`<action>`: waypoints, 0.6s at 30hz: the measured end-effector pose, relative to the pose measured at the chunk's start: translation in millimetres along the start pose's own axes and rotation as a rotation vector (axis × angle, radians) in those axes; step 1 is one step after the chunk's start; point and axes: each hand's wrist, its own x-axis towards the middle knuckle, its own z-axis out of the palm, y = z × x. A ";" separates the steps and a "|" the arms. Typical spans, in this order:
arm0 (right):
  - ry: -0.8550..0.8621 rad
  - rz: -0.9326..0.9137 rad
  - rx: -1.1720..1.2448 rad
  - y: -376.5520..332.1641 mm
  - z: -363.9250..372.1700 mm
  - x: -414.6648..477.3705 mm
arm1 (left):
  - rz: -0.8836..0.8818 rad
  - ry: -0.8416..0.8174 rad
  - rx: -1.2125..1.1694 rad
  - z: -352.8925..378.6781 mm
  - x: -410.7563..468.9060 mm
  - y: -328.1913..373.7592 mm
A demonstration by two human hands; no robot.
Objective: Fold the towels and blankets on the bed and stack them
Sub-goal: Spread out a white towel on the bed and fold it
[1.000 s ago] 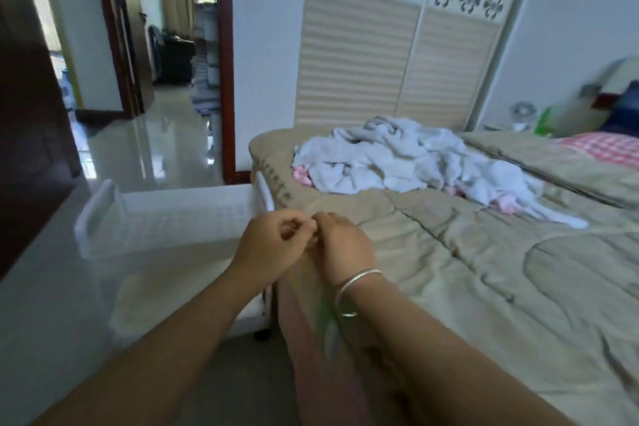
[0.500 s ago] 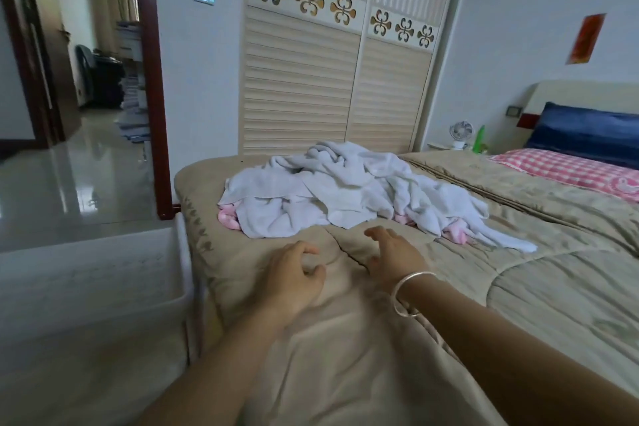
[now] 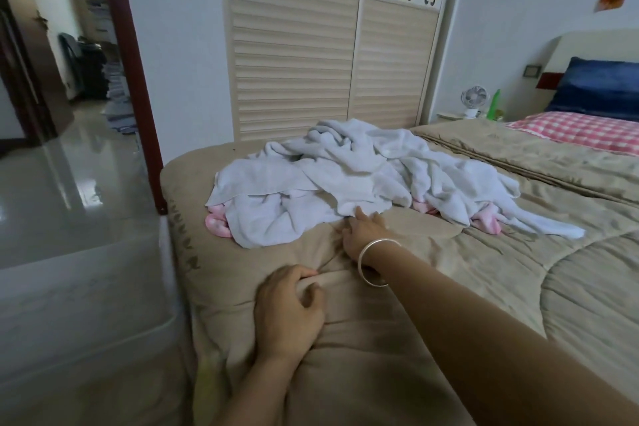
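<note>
bed (image 3: 553,287) | tan quilt (image 3: 380,349) | crumpled pale towels (image 3: 345,176) over pink cloth (image 3: 217,225)

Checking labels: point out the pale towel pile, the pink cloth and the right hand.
pale towel pile (image 3: 345,169): head view, middle of the heap.
pink cloth (image 3: 217,223): head view, part peeking out at left.
right hand (image 3: 366,233): head view, back of the hand.

We reached our right hand (image 3: 366,235) to the crumpled pale grey towel heap (image 3: 345,176); our left hand (image 3: 288,311) gripped the beige quilt (image 3: 449,252)
</note>
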 end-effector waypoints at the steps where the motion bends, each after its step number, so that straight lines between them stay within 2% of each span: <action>1: 0.050 -0.018 0.057 0.0 -0.9 -2.6 | -0.007 -0.003 0.005 -0.3 0.1 -0.1; 5: 0.268 -0.032 0.507 2.0 -14.9 -35.4 | -0.036 -0.050 0.034 -4.4 -0.1 4.3; 9: 0.326 -0.098 0.754 8.3 -36.6 -83.4 | -0.042 -0.108 0.139 -13.2 -2.0 17.5; 12: 0.346 -0.164 0.832 13.7 -56.0 -125.1 | -0.014 -0.101 0.157 -23.2 -10.7 49.2; 15: 0.315 -0.193 0.866 24.5 -72.3 -175.7 | 0.172 -0.096 0.201 -32.1 -24.4 89.3; 18: 0.247 -0.133 0.797 55.6 -83.9 -232.8 | 0.357 -0.208 0.426 -40.1 -38.8 125.2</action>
